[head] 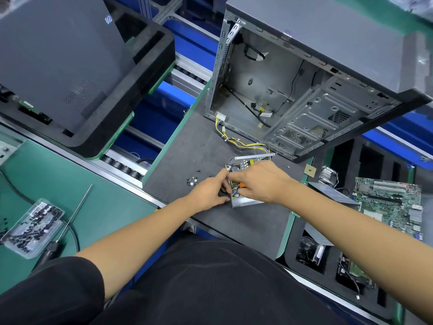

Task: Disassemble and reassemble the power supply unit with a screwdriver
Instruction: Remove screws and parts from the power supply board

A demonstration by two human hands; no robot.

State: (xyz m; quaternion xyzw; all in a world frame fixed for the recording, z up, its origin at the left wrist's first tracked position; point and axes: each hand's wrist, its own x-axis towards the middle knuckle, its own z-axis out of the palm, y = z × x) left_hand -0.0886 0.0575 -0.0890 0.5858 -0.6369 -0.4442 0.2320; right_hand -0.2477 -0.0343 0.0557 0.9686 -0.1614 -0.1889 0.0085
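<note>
The opened power supply unit (243, 164) lies on the dark mat, its circuit board exposed in a silver metal tray. A yellow and black wire bundle (236, 140) runs from it toward the computer case. My right hand (262, 181) is over the board and grips a screwdriver with an orange handle (241, 184); most of the tool is hidden by the fingers. My left hand (210, 188) pinches at the board's left edge, its fingertips meeting those of the right hand. Several loose black screws (192, 180) lie on the mat just left of the unit.
An open, empty computer case (304, 95) stands behind the unit. A motherboard (389, 205) and foam tray of parts sit at the right. On the green bench at left lie a plastic box of screws (32, 227) and a long-shaft tool (77, 213). A black case panel (63, 66) rests on foam.
</note>
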